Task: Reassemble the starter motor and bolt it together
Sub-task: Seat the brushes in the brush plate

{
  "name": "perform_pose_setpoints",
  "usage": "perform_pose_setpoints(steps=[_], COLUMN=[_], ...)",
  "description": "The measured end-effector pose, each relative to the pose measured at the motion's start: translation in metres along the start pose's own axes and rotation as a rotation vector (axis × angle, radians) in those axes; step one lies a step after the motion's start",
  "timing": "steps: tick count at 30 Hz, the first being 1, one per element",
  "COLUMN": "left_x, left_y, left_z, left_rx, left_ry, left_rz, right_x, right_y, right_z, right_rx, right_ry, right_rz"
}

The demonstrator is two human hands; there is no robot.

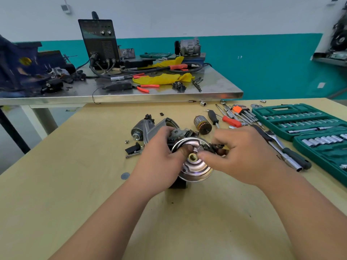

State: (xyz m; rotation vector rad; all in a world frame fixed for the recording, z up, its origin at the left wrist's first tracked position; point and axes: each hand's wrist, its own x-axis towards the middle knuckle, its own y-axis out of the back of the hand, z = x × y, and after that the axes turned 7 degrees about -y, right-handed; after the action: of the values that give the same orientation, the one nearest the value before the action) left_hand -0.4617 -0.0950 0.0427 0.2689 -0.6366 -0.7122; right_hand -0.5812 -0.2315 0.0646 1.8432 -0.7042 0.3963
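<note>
I am holding the shiny round end cap (195, 169) of the starter motor over the middle of the table (206, 222), its open face tilted up toward me and a brass bush showing at its centre.

My left hand (161, 160) is gripping the end cap from its left side. The thumb is pressing on the face beside the bush and the fingers are curling round behind the rim.

My right hand (242, 154) is coming in from the right of the end cap. Thumb and forefinger are pinching a small dark part (215, 147) that is lying against the cap's upper right rim. I cannot tell whether this part is seated.

A black body (177, 184) is showing just under the end cap, mostly hidden by my left hand.

- Beyond the end cap and to its left, the grey nose housing (148, 128) is lying on its side.
- Beyond the end cap and slightly right, the armature (202, 124) is lying apart from it.
- Left of the end cap are a loose bolt (132, 155) and, nearer me, a small flat disc (125, 175).
- Right of the end cap, past my right hand, a ratchet (281, 147) is lying. Beyond the ratchet, the green socket case (300, 119) is standing open.
</note>
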Motion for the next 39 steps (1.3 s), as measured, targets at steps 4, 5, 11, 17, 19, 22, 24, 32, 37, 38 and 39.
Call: perform_pose_setpoints(steps=[4,5,11,17,19,22,24,32,37,38,39], left_x=[0.001,0.003,0.0,0.0,0.0,0.0,0.001,0.003,0.005,0.002,-0.001], left_y=[0.005,0.004,0.0,-0.013,-0.014,-0.013,-0.011,-0.005,0.002,0.003,0.004], left_z=[0.005,0.006,0.005,-0.003,-0.004,-0.005,-0.005,0.001,0.003,0.004,0.007], left_rx=[-0.195,-0.218,-0.166,-0.149,-0.197,-0.256,-0.247,-0.664,-0.654,-0.593,-0.519], left_ry=[0.031,0.038,0.006,0.111,0.125,0.115,0.1,0.272,0.255,0.225,0.205], left_rz=[-0.127,-0.162,-0.14,0.091,0.158,0.235,0.256,0.146,0.082,0.006,-0.059], right_x=[-0.005,-0.005,-0.002,0.001,-0.002,-0.006,-0.008,-0.003,-0.003,-0.003,-0.004], right_y=[0.0,0.0,-0.002,0.022,0.018,0.007,0.001,0.007,0.012,0.01,0.007], right_z=[-0.012,-0.019,-0.039,0.02,0.026,0.018,0.009,0.018,0.035,0.034,0.031], right_rx=[0.109,0.122,0.33,0.339,0.208,0.312,0.447,0.475,0.419,0.358,0.312], right_ry=[0.155,0.224,0.296,-0.449,-0.448,-0.446,-0.368,-0.493,-0.606,-0.576,-0.543], right_rz=[0.201,0.25,0.259,0.095,-0.089,-0.346,-0.353,-0.093,0.047,0.014,-0.038])
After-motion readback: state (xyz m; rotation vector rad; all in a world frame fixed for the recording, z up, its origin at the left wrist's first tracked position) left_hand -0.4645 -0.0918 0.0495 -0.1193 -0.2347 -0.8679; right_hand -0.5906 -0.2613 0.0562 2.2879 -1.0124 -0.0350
